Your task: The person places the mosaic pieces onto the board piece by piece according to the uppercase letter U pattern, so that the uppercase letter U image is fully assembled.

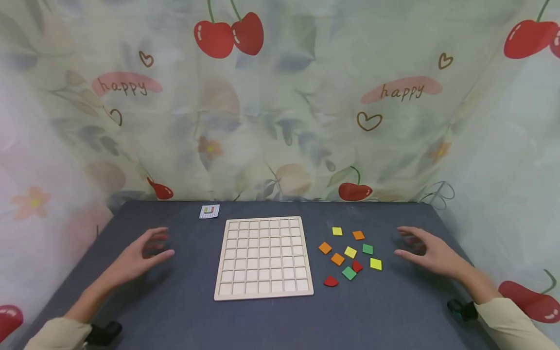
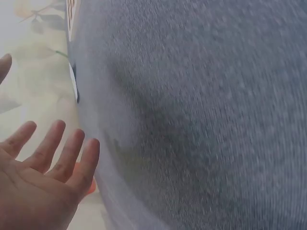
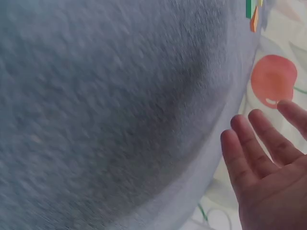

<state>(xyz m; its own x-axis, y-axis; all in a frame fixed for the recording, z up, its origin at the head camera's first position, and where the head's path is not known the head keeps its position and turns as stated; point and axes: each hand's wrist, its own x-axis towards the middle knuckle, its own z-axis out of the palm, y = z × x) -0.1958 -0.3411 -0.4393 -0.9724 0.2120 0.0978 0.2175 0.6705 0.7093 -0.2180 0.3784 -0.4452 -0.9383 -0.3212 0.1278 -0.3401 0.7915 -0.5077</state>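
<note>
My left hand [image 1: 142, 253] hovers over the left side of the table, fingers loosely bent and apart, holding nothing. On the opposite side my right hand [image 1: 430, 250] is held the same way, just right of the colored pieces. Between the hands lies a pale wooden grid board [image 1: 264, 257] whose square cells are bare. Scattered right of it are a yellow square tile [image 1: 376, 264], an orange tile [image 1: 325, 248], a green tile [image 1: 348, 273], a red quarter-round piece [image 1: 331, 281] and several similar ones. In both wrist views the fingers are spread with nothing between them.
A small white card [image 1: 209, 211] with a colored picture lies near the back edge, left of the board. Dark grey cloth covers the table [image 1: 280, 323]. A printed curtain [image 1: 280, 121] hangs behind and at both sides, with a thin cable [image 1: 439, 193] at the back right corner.
</note>
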